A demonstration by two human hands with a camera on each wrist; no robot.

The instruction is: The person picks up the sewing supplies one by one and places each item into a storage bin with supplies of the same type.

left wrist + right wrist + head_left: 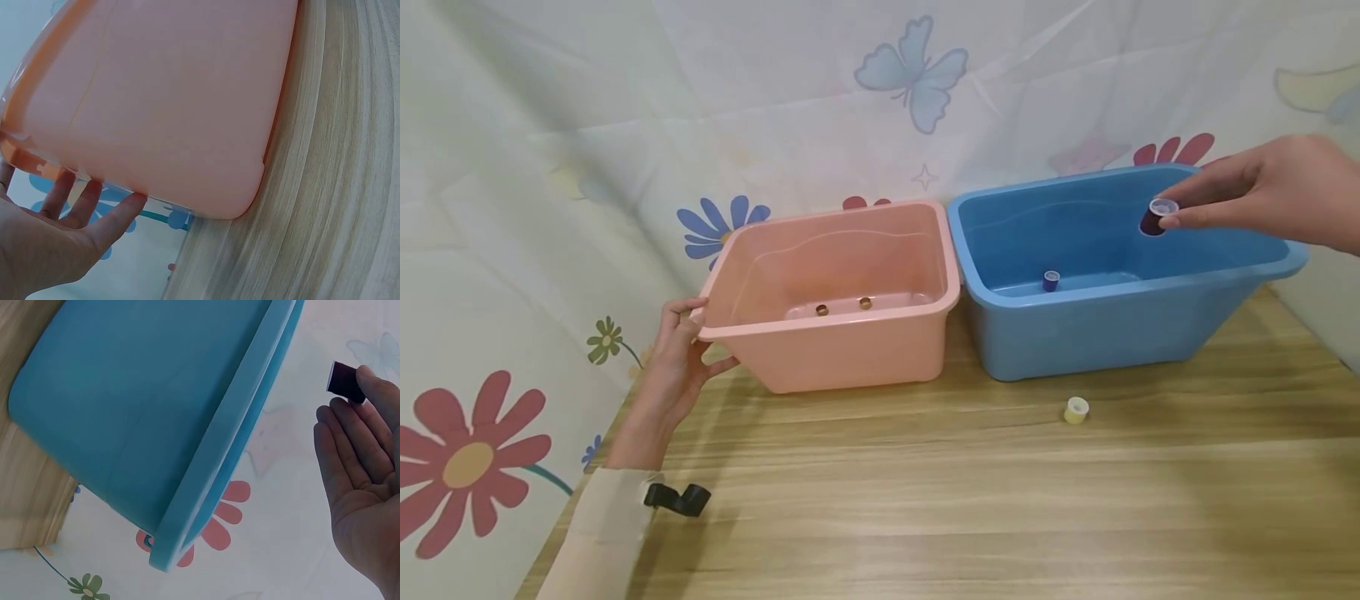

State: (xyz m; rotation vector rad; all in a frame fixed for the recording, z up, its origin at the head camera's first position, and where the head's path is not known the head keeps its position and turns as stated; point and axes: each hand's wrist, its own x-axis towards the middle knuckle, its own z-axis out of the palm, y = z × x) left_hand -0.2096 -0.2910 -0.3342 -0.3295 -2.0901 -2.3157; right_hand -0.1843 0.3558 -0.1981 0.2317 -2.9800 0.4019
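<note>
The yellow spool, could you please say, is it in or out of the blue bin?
Out: the yellow spool sits on the table, in front of the blue bin.

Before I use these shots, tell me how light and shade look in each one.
Head view: soft light, a pale sheen on the table, blurry shadow beside the left sleeve; left wrist view: dimmer, cooler, with the left hand in shade; right wrist view: also dim, the blue tub unevenly shaded, the spool nearly black.
</note>
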